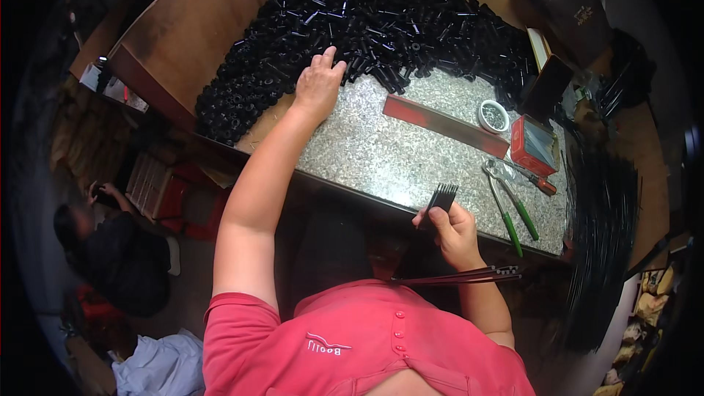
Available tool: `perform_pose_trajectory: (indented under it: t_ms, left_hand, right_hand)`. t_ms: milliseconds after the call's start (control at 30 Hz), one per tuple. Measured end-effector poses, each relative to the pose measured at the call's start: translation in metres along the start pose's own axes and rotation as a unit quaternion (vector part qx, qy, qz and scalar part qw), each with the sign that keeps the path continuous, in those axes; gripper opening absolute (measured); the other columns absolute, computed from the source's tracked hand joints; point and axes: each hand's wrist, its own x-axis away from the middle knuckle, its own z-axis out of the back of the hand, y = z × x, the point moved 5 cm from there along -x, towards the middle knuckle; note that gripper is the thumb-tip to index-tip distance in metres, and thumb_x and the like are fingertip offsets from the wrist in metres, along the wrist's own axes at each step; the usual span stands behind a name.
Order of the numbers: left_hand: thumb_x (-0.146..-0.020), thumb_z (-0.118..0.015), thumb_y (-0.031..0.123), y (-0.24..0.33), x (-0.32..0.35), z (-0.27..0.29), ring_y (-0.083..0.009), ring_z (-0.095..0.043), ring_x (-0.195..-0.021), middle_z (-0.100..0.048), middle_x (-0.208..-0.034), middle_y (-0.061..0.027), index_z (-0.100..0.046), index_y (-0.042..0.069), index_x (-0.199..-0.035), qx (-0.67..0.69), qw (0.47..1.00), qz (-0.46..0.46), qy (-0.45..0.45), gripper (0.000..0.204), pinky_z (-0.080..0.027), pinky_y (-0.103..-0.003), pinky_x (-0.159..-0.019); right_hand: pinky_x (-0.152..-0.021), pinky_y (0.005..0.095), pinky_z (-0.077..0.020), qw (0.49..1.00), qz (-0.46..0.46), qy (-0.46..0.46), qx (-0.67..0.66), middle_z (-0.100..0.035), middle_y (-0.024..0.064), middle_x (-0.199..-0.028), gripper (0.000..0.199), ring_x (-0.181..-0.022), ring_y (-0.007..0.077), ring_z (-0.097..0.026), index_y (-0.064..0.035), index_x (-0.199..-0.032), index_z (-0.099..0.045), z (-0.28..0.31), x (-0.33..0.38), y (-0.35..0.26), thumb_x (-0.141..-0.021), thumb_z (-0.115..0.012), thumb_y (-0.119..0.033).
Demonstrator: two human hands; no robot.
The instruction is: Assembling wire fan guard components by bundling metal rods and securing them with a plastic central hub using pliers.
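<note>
My left hand (319, 88) reaches to the near edge of a big pile of small black tube-shaped parts (345, 18). Its fingers are stretched out and partly spread, and nothing shows in them. By the table's front edge my right hand (456, 235) is closed around a bundle of thin black rods (443, 196). The rods' pale tips stand up side by side above the thumb, while their lower part is lost against the dark. Several more thin dark rods (469, 276) with light ends lie across, close to my right forearm.
On the speckled tabletop (352, 154) lie a long metal bar (444, 126), green-handled pliers (507, 209) and a screwdriver (539, 182). Behind them stand a white cup of small bits (493, 116) and a red box (534, 147). Long black rods (601, 242) hang at right. Another person (110, 249) sits at left.
</note>
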Motion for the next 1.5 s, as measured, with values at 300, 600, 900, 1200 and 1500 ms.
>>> perform_pose_trajectory:
  t_ms: [300,600,900,1200,1500]
  left_hand:
    - [-0.073,-0.066,0.004,-0.004,-0.026,-0.014,-0.0254,-0.055,-0.103,-0.059,-0.112,-0.0119,-0.066,0.003,-0.094,-0.048,0.993,-0.068,-0.081,0.022,-0.049,-0.035,-0.082]
    - [-0.084,-0.059,0.001,0.095,0.053,0.024,-0.0157,-0.063,-0.085,-0.064,-0.106,-0.0128,-0.063,0.002,-0.106,0.796,0.541,0.24,-0.123,0.022,-0.052,-0.028,-0.078]
    - [-0.089,-0.058,0.006,0.143,0.099,0.024,-0.0153,-0.063,-0.088,-0.064,-0.105,-0.0138,-0.053,0.002,-0.122,0.853,0.4,0.29,-0.168,0.034,-0.052,-0.027,-0.077]
    - [-0.089,-0.057,0.007,0.147,0.102,0.034,-0.0144,-0.061,-0.092,-0.064,-0.105,-0.0129,-0.053,0.002,-0.123,0.878,0.359,0.256,-0.185,0.034,-0.05,-0.026,-0.079]
    - [-0.089,-0.055,0.004,0.149,0.099,0.03,-0.0171,-0.062,-0.093,-0.064,-0.104,-0.0131,-0.053,0.0,-0.123,0.883,0.346,0.279,-0.151,0.035,-0.052,-0.029,-0.081]
  right_hand:
    - [-0.071,0.0258,-0.0469,1.0,0.003,-0.002,0.0,-0.065,0.006,-0.082,0.025,-0.076,0.0115,-0.059,0.0011,-0.088,-0.06,0.004,0.001,0.004,-0.095,-0.05,-0.02]
    - [-0.072,0.0264,-0.0471,1.0,-0.002,-0.007,-0.016,-0.064,0.0072,-0.083,0.024,-0.077,0.0125,-0.059,0.0023,-0.09,-0.059,0.005,-0.002,0.006,-0.096,-0.048,-0.018]
    - [-0.069,0.0241,-0.0454,0.999,0.008,0.013,-0.036,-0.063,0.0029,-0.078,0.024,-0.074,0.0085,-0.057,0.0006,-0.088,-0.059,0.002,-0.002,0.007,-0.096,-0.05,-0.02]
    - [-0.067,0.0235,-0.0452,0.999,-0.005,0.013,-0.032,-0.063,0.0026,-0.078,0.024,-0.073,0.0081,-0.056,-0.0003,-0.087,-0.059,-0.002,-0.002,0.007,-0.095,-0.051,-0.021]
    - [-0.065,0.0236,-0.0458,1.0,-0.002,0.016,-0.012,-0.064,0.0026,-0.076,0.025,-0.07,0.008,-0.057,-0.0001,-0.087,-0.06,-0.004,-0.002,0.006,-0.096,-0.049,-0.021]
